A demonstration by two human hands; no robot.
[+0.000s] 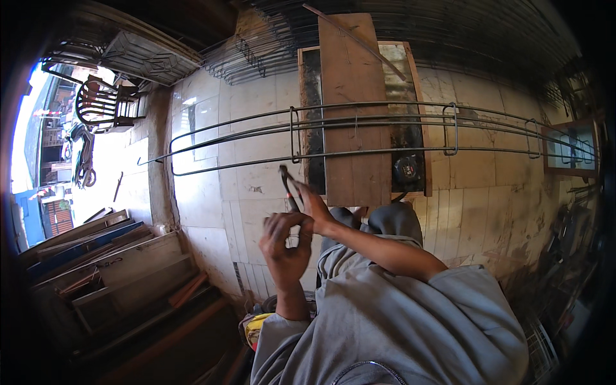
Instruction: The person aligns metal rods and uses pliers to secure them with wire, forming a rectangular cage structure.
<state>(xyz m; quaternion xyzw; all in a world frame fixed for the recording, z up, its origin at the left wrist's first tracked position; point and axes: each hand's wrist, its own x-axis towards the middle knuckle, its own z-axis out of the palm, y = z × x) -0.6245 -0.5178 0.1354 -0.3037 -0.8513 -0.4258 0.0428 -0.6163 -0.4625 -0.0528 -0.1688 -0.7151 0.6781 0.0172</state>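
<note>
My right hand (313,204) grips a pair of pincers (287,187), their head pointing away from me. Just below and to the left, my left hand (284,244) is closed in a pinch; what sits between its fingertips is too small to make out. Both hands are on the near side of a long reinforcing-bar cage (247,122), touching no part of it. Rectangular stirrups (293,135) ring its bars. Midway along the cage hangs a thin tie wire (357,126).
The cage rests across a brown wooden board (355,70) on a wood-edged frame (422,115). A tape measure (406,169) lies near its right edge. Behind are many loose steel rods (436,38). Stacked planks (122,256) fill the left; a wooden chair (102,102) stands by the opening.
</note>
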